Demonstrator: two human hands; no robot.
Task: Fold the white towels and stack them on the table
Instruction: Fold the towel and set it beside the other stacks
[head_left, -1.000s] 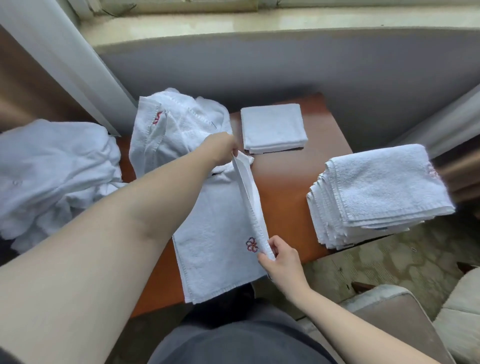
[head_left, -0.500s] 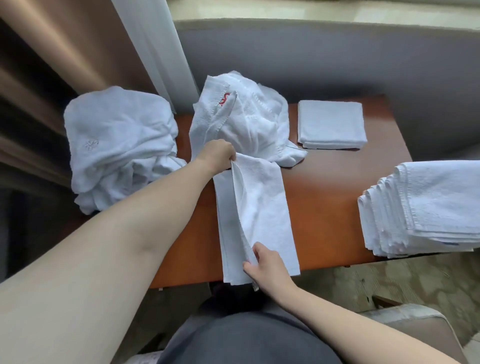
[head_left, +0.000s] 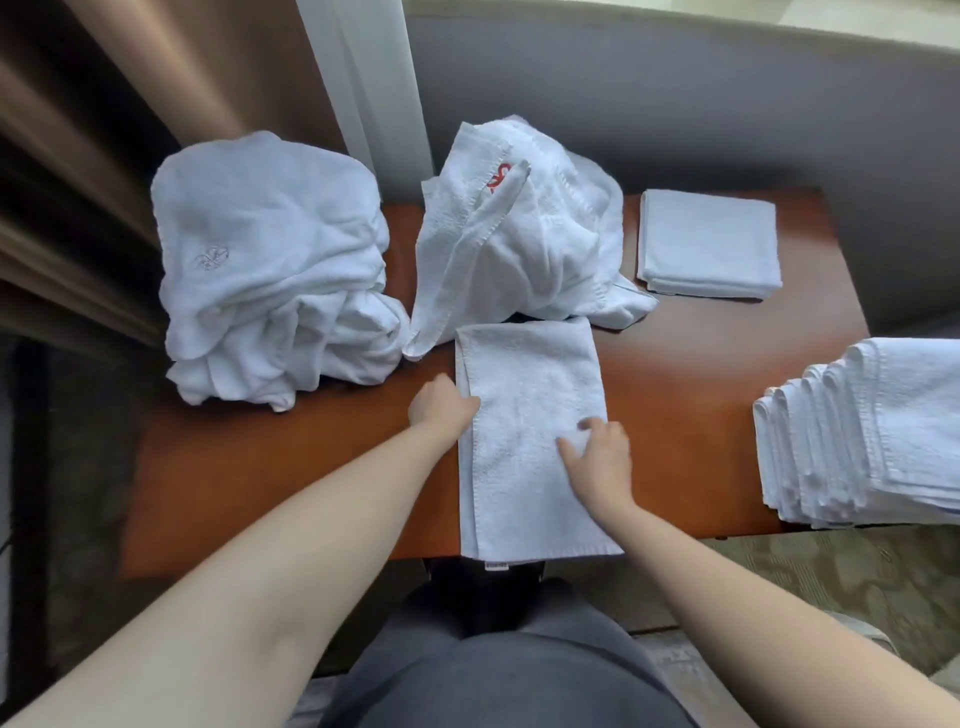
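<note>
In the centre of the frame a white terry towel folded into a long narrow strip (head_left: 530, 441) lies flat on the reddish-brown wooden table (head_left: 701, 395), its near end hanging just over the lower table edge; the left hand (head_left: 441, 408) rests at the strip's left edge with fingers curled, though whether it pinches the cloth I cannot tell, while the right hand (head_left: 597, 457) presses on the strip's right half with fingers spread. Above the strip sit a crumpled white towel with red stitching (head_left: 519, 234) and, to the upper left, a rumpled heap of white towels (head_left: 270, 270); a small square folded white towel (head_left: 709, 244) lies at the upper right, well apart from the fanned stack of folded white towels (head_left: 862, 436) at the right edge
</note>
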